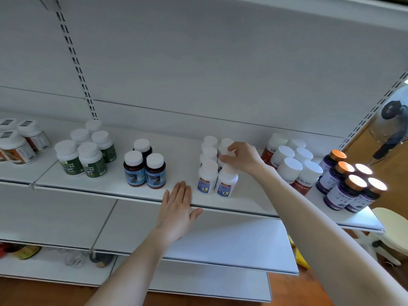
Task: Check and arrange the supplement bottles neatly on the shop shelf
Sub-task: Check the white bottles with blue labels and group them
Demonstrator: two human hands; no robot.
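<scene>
While the right hand (240, 159) pinches the cap of a white bottle (226, 143) in the rear ranks of the blue-labelled group (207, 180), at centre frame, the left hand (177, 208) is laid flat on the front lip of the shelf (132, 196), fingers straight, nothing grasped.

Step in hand, as judged: the pinched bottle is being checked or squared into its two-column block.

Notes for doing it well:
- Bottle to be kept upright and moved as little as possible; neighbours stand touching on both sides.
- Label to be turned forward to match the front pair (its own label is hidden by the fingers, so orientation cannot be told).
- Wrist to be held high: the front-right bottle sits directly beneath it, and the red-labelled group (291, 166) lies just beside the forearm.
- Front pair could be steadied by the free left hand, now nearer the dark bottles (144, 171).
</scene>
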